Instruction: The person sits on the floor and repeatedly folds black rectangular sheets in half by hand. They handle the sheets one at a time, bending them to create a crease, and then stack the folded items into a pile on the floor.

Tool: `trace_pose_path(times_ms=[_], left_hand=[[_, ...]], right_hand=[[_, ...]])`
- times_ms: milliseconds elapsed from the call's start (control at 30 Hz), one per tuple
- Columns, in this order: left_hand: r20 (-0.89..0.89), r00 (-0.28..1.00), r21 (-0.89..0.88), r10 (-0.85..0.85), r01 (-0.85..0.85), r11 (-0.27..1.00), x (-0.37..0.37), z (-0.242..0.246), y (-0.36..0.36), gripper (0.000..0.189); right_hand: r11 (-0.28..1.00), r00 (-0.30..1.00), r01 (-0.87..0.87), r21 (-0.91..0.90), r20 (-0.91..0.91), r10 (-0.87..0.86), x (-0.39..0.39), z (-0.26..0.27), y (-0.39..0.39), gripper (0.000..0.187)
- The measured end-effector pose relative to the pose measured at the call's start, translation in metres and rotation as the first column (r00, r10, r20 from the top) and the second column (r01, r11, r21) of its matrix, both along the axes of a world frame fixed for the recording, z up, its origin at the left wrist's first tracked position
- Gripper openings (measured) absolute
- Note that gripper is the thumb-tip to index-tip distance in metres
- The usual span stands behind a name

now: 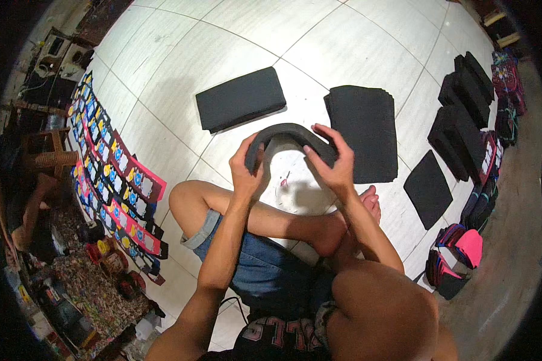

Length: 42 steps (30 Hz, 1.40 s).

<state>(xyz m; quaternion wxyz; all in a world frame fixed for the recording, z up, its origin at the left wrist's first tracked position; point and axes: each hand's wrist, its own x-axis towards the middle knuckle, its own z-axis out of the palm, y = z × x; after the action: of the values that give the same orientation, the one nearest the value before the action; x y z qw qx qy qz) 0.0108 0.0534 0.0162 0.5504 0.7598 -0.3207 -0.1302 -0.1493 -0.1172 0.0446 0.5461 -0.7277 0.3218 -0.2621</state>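
Note:
Between my hands a stack of black sheets (pixel 287 130), perhaps foam or fabric, is bent into an arch over the tiled floor. My left hand (pixel 247 167) grips its left end, with the thumb on the inner side of the bend. At the other end my right hand (pixel 336 155) has its thumb beneath and its fingers over the outside. A neat black block of sheets (pixel 241 99) lies beyond the arch to the left. Just past my right hand rests a larger pile of black sheets (pixel 366 135), its upper corners slightly fanned.
Rows of printed, colourful pieces (pixel 117 180) spread along the left. On the right lie several black stacks (pixel 456 135), a single black sheet (pixel 428 189) and pink-topped cut pieces (pixel 460 252). My crossed legs (pixel 280 221) frame the near side. A person's arm (pixel 31 212) shows at far left.

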Motion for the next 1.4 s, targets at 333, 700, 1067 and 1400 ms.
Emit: trace_pose_path(times_ms=[333,700,1067,1400], left_hand=[[0.139,0.986,-0.029,-0.093,0.098,0.995,0.003,0.002,0.003,0.051],[-0.65,0.711,-0.482,-0.27,-0.11,0.869,0.01,0.035,-0.007,0.07],[-0.238,0.966,-0.351,0.106,-0.187,0.918,-0.035,0.074,-0.039,0.028],[-0.304,0.929,-0.241,0.21,-0.289,0.927,-0.042,0.01,-0.024,0.033]], right_hand=[[0.691,0.756,-0.626,-0.361,-0.499,0.424,0.058,0.07,-0.033,0.047],[0.758,0.793,-0.599,0.256,0.063,0.606,0.036,0.084,-0.069,0.028],[0.992,0.969,-0.07,0.101,0.243,0.043,0.026,0.006,0.018,0.03],[0.965,0.981,-0.163,0.207,0.142,0.135,0.029,-0.043,0.031,0.046]])
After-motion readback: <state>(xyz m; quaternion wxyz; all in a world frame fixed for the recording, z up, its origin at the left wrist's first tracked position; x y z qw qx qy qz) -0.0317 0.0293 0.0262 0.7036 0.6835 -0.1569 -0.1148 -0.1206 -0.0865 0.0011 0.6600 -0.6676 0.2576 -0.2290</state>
